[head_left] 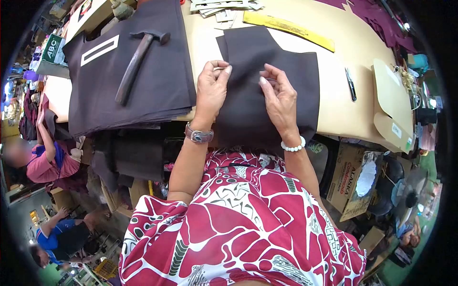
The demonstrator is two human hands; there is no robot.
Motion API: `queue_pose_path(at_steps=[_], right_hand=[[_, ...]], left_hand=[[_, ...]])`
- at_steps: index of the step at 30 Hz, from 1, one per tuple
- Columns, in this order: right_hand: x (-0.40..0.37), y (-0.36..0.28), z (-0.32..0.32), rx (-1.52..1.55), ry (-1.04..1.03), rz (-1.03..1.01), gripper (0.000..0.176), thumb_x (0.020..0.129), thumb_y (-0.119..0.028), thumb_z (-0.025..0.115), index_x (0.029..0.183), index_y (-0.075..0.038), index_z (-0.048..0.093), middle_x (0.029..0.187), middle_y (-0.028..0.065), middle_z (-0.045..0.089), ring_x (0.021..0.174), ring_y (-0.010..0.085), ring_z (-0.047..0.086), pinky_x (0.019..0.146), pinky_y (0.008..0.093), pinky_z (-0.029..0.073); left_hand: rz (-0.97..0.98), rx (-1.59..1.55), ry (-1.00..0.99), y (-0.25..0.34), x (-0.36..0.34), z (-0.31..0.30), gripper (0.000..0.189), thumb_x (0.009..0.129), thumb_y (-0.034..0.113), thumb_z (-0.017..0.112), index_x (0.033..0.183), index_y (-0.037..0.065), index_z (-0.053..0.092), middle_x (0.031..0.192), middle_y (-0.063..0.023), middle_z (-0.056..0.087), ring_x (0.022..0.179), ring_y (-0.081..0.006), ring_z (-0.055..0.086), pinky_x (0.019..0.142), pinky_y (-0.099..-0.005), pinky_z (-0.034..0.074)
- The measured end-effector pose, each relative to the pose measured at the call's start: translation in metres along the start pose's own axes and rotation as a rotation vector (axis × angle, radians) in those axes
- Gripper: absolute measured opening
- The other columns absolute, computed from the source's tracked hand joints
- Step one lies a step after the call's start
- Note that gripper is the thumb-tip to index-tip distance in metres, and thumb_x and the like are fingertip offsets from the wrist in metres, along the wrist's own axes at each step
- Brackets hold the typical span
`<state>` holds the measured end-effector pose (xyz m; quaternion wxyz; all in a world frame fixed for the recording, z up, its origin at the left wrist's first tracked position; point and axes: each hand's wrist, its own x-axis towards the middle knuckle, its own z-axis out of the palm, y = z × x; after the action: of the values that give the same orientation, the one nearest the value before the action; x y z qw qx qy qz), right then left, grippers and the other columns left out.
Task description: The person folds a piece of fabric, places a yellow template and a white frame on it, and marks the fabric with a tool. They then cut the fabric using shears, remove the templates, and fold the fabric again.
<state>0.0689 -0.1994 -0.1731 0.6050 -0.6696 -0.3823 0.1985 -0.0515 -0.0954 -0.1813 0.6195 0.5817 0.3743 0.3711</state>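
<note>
The dark cloth (296, 86) lies at the upper middle of the frame, partly on the table (343, 109), its lower part drooping over the near edge towards the person's lap. From where I stand it looks thin, light and limp, something that would fold and ruck up easily rather than break; I doubt it is slippery, though the smooth face might slide a little over the pale surface. The left hand (212, 88) is at its left edge, thumb and forefinger tips pressed together; I can't tell whether they pinch a bit of cloth or a thread. The right hand (281, 100) is over its middle, fingers loosely curled, the grip slightly spread with nothing visible in it. A second layer peeks out at the upper left, so I'd take both layers together there, between thumb and finger, with a flat palm near the middle against creasing. The yellow ruler (288, 31) lies just beyond, a small tool (351, 85) off to the right, and the hammer (136, 66) on the dark pile (167, 71) at the left.
</note>
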Motion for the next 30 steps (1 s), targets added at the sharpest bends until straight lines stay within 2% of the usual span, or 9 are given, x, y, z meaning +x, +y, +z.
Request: queue_pose_path(at_steps=[2,5,12,17,20,23,27,29,30], right_hand=[[0.003,-0.004,0.01,0.12,-0.008,0.066,0.038,0.086,-0.015,0.065,0.117,0.005,0.053,0.091,0.0114,0.064,0.078,0.0143,0.062,0.066,0.0257,0.052],[0.006,-0.016,0.017,0.104,-0.002,0.076,0.043,0.083,-0.017,0.069,0.115,0.006,0.053,0.091,0.0134,0.064,0.077,0.0149,0.063,0.066,0.0258,0.052],[0.008,-0.01,0.014,0.114,0.059,0.056,0.03,0.084,-0.008,0.063,0.109,0.006,0.054,0.077,0.007,0.066,0.065,0.0105,0.061,0.061,0.0234,0.051],[0.004,-0.002,-0.021,0.43,0.097,0.22,0.027,0.088,0.0,0.053,0.114,0.006,0.053,0.098,0.0074,0.066,0.081,0.012,0.061,0.074,0.0242,0.05],[0.002,-0.001,-0.077,0.707,0.11,0.27,0.032,0.087,-0.002,0.056,0.118,0.004,0.053,0.11,0.0094,0.062,0.095,0.0149,0.059,0.088,0.0286,0.047],[-0.004,0.018,-0.145,0.54,0.096,0.354,0.028,0.087,-0.006,0.06,0.113,0.003,0.057,0.106,0.0101,0.064,0.094,0.0155,0.061,0.085,0.0288,0.049],[0.004,0.032,-0.187,0.06,0.099,0.348,0.028,0.088,-0.014,0.061,0.108,0.005,0.058,0.098,0.0093,0.065,0.079,0.0149,0.062,0.072,0.0289,0.05],[0.011,0.038,-0.189,-0.403,0.111,0.148,0.029,0.088,-0.017,0.06,0.103,0.007,0.057,0.09,0.0113,0.065,0.075,0.0148,0.061,0.068,0.03,0.049],[0.015,0.038,-0.188,-0.533,0.082,0.159,0.031,0.089,-0.02,0.057,0.095,0.01,0.055,0.087,0.0195,0.061,0.078,0.0232,0.061,0.071,0.0369,0.047]], left_hand=[[-0.12,-0.335,-0.023,0.003,-0.004,0.002,0.034,0.085,-0.002,0.061,0.116,0.0,0.048,0.086,-0.006,0.065,0.072,-0.005,0.057,0.061,-0.0179,0.045],[-0.141,-0.38,-0.051,0.013,-0.013,0.011,0.045,0.082,-0.006,0.062,0.123,0.0,0.044,0.088,-0.0079,0.065,0.074,-0.0083,0.06,0.063,-0.0188,0.049],[0.002,-0.175,-0.082,0.002,-0.021,0.028,0.058,0.079,-0.007,0.065,0.131,0.0,0.039,0.091,-0.0079,0.065,0.08,-0.0101,0.061,0.073,-0.0211,0.05],[0.038,-0.247,-0.05,0.011,-0.023,0.026,0.058,0.081,-0.007,0.062,0.134,0.0,0.038,0.092,-0.0049,0.062,0.083,-0.0084,0.058,0.075,-0.0213,0.048],[0.132,-0.08,-0.056,0.004,-0.009,-0.008,0.056,0.085,-0.007,0.055,0.137,-0.005,0.035,0.114,-0.012,0.059,0.101,-0.0137,0.057,0.088,-0.0245,0.045],[0.209,0.16,-0.142,0.017,-0.003,-0.036,0.064,0.081,-0.016,0.041,0.142,-0.004,0.026,0.141,-0.0183,0.038,0.127,-0.0194,0.04,0.102,-0.0261,0.035],[0.225,0.222,-0.158,0.039,0.003,-0.045,0.074,0.079,-0.017,0.039,0.147,0.009,0.024,0.152,-0.0054,0.023,0.126,-0.0194,0.04,0.102,-0.027,0.035],[0.25,0.397,-0.139,0.038,0.013,-0.054,0.064,0.078,-0.014,0.041,0.139,0.004,0.037,0.141,-0.0143,0.04,0.128,-0.0215,0.041,0.103,-0.0295,0.033],[0.279,0.558,-0.171,0.037,0.021,-0.063,0.06,0.078,-0.013,0.042,0.136,0.004,0.042,0.138,-0.0156,0.044,0.127,-0.0225,0.043,0.103,-0.0299,0.034]])
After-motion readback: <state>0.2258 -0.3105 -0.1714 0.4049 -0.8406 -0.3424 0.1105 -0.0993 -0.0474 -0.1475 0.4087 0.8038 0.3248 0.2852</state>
